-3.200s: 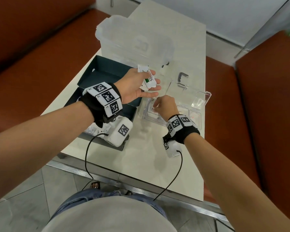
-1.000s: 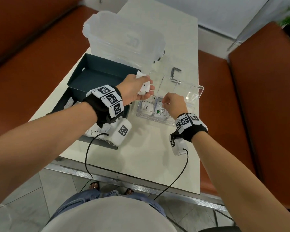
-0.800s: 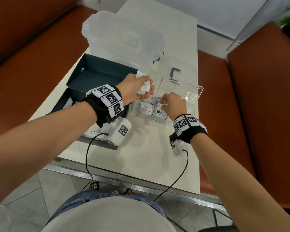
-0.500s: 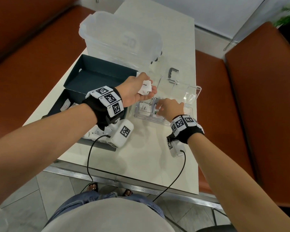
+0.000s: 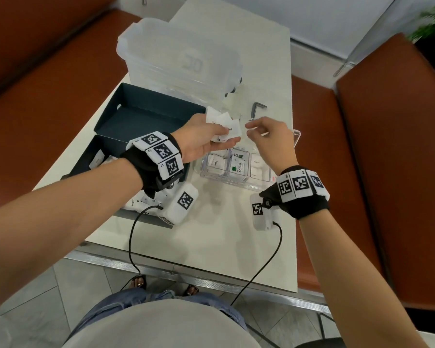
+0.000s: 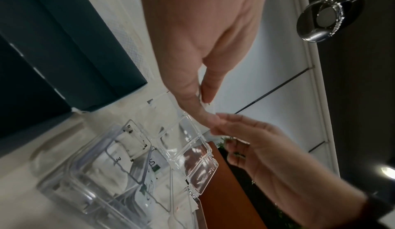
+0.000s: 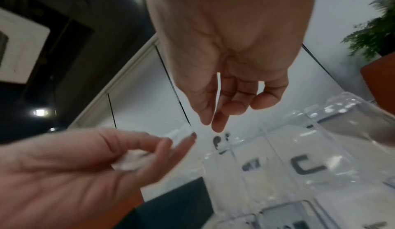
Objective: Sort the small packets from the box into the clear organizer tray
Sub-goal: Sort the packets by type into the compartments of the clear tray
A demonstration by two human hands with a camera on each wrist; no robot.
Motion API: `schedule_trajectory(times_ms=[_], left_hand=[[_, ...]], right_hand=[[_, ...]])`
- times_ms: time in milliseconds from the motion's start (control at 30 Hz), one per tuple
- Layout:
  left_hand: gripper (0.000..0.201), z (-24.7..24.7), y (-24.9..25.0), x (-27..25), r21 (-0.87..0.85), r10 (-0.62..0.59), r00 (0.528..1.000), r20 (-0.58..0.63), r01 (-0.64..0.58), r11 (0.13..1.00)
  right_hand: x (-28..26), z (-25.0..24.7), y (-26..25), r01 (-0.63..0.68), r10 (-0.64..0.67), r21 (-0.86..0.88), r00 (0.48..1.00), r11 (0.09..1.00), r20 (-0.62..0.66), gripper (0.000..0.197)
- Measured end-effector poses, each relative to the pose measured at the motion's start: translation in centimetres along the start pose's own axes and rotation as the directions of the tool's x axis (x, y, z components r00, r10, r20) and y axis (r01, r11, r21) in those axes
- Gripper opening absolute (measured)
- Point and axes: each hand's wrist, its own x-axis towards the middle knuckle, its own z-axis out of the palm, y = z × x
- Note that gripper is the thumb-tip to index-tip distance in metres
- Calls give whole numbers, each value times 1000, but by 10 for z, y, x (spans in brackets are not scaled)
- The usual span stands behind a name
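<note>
While our left hand (image 5: 206,141) curls round a small bunch of white packets (image 5: 222,125) above the bench (image 5: 211,234), our right hand (image 5: 269,139) hangs just at its 3 o'clock, empty, thumb and forefinger nearly meeting. At 6 o'clock below both hands sits the clear organizer tray (image 5: 236,183), with packets already in its compartments. At 9 o'clock lies the dark box (image 5: 141,116), and more packets lie in its near half.

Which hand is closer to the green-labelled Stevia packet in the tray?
Right. The right hand hovers just above and beyond the Stevia packet; the left hand, holding packets, sits farther left.
</note>
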Motion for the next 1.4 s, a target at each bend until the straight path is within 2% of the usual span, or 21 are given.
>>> schedule_trajectory(times_ms=[100,233,367,500,600,733,833,1000,1167,1400], left_hand=[[37,0,-3,-1,104,60,998,17,-62,993],[43,1,-6,-3,208,116,993,30,-120,971],[32,2,-5,-1,150,91,996,7,-91,984],[31,-1,-4,-2,107,57,998,15,-58,993],[35,-3,-5,-4,177,90,996,21,-93,980],[34,-4,-4,-4,250,135,991,-17,-127,960],[30,-3,-1,-4,300,166,986,-22,-152,942],[28,-7,6,-2,325,203,974,-98,-162,932],[29,-14,8,-1,262,207,962,-176,-157,952],[34,-23,5,-5,254,199,959,-200,-145,956]], right_hand=[[-2,-5,-10,-13,13,137,1000,991,5,16],[-4,-6,-12,-29,14,156,995,987,99,22],[-3,-11,-6,-61,54,182,998,981,41,11],[-1,-21,-4,-36,38,99,999,994,-16,7],[0,-31,-10,-48,39,213,998,976,45,7],[4,-37,-18,6,-36,239,992,971,122,21],[7,-38,-22,-26,-15,284,990,958,141,24],[15,-33,-12,-47,35,211,997,976,63,8],[17,9,0,-101,92,39,977,994,195,14],[16,62,8,-13,73,-196,951,981,300,12]])
